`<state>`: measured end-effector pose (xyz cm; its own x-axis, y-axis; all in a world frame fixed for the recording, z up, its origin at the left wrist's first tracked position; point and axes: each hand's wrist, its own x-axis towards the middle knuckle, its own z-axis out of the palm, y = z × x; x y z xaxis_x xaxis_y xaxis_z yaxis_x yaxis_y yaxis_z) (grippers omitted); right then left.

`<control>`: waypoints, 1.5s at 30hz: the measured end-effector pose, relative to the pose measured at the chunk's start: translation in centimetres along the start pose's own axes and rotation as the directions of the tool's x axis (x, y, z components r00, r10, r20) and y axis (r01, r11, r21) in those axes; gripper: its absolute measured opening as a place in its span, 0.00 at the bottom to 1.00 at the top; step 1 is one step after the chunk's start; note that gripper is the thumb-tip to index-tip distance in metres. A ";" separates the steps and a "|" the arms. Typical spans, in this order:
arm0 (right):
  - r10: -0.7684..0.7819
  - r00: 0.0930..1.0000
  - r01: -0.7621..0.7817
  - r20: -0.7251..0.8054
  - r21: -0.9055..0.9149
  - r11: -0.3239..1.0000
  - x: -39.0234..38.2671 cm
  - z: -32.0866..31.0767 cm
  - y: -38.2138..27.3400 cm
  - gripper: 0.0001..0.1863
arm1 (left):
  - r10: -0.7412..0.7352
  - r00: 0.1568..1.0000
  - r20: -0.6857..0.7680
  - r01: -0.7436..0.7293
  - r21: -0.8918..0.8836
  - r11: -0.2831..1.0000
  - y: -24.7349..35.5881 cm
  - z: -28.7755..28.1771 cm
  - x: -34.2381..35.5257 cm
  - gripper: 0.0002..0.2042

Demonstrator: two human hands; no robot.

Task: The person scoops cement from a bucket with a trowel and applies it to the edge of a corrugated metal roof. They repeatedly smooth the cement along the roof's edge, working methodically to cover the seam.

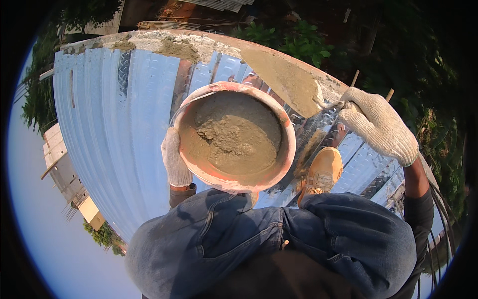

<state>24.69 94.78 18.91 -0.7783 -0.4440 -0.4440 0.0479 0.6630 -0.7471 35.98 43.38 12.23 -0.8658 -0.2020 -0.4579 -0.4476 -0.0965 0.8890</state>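
Note:
A round bucket (290, 149) with a mortar-smeared rim is in front of my knees, its opening facing up. Wet grey-brown mortar (234, 137) fills part of it, heaped in the middle. My left hand (174, 158), in a white knit glove, grips the bucket's left side; its fingertips are hidden behind the wall. My right hand (381, 122), gloved alike, is closed around the handle of a pointed trowel (284, 79). The trowel's broad blade is coated with mortar and lies over the wall's top edge, beyond the bucket.
Ribbed metal roofing sheets (104, 109) spread out to the left and under my shoe (321, 172). A low wall edge (194, 45), patched with mortar, curves along the far side. Green plants (303, 42) grow beyond it. Dark cables (440, 214) hang at the right.

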 end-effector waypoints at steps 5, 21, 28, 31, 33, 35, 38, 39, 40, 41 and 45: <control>-0.064 0.998 0.065 0.009 -0.077 0.995 -2.7 -1.1 -5.6 0.28 | -0.013 0.999 -0.048 0.010 -0.071 0.997 2.1 1.0 -1.1 0.23; -0.084 0.969 0.157 0.232 -0.315 0.936 -5.9 3.5 -9.7 0.15 | -0.095 0.993 0.074 0.084 0.141 0.986 12.2 12.3 -5.7 0.12; -0.038 0.911 0.130 0.411 -0.197 0.972 -5.6 4.6 -10.7 0.20 | -0.085 0.991 0.100 0.078 0.074 0.994 11.7 12.4 -5.6 0.12; 0.017 0.886 0.038 0.464 -0.109 0.993 -5.9 3.9 -10.6 0.23 | -0.088 0.994 0.064 0.081 0.102 0.991 11.2 12.5 -5.4 0.13; -0.004 0.882 0.012 0.472 -0.013 1.000 -6.4 3.3 -9.5 0.23 | -0.072 0.994 0.085 0.062 0.114 0.992 10.9 11.8 -4.9 0.14; -0.064 0.888 0.034 0.454 0.074 0.997 -6.7 3.4 -7.9 0.23 | -0.058 0.997 0.056 0.052 0.109 0.993 11.0 10.6 -4.3 0.14; -0.038 0.879 -0.033 0.476 0.140 0.990 -6.9 2.4 -8.1 0.22 | 0.039 0.999 -0.026 -0.036 0.101 0.994 9.9 9.1 -3.3 0.14; -0.025 0.875 -0.056 0.484 0.153 0.987 -6.9 2.2 -8.1 0.22 | 0.057 0.998 -0.040 -0.051 0.126 0.991 9.0 8.2 -2.7 0.14; -0.034 0.897 -0.043 0.440 0.163 0.986 -7.3 2.1 -7.9 0.23 | 0.074 0.996 -0.049 -0.067 0.145 0.987 7.9 6.8 -1.8 0.14; -0.030 0.906 -0.055 0.421 0.189 0.980 -7.5 2.0 -7.8 0.23 | 0.091 0.994 -0.064 -0.079 0.167 0.983 6.6 5.2 -1.0 0.15; -0.038 0.950 -0.053 0.311 0.281 0.958 -7.8 1.0 -6.7 0.21 | 0.024 0.987 -0.156 -0.003 0.132 0.991 2.7 -0.4 1.0 0.17</control>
<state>31.05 93.16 26.85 -0.5464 -0.6345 -0.5467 0.2632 0.4896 -0.8313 33.97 42.54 14.19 -0.8305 -0.3542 -0.4299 -0.4708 0.0337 0.8816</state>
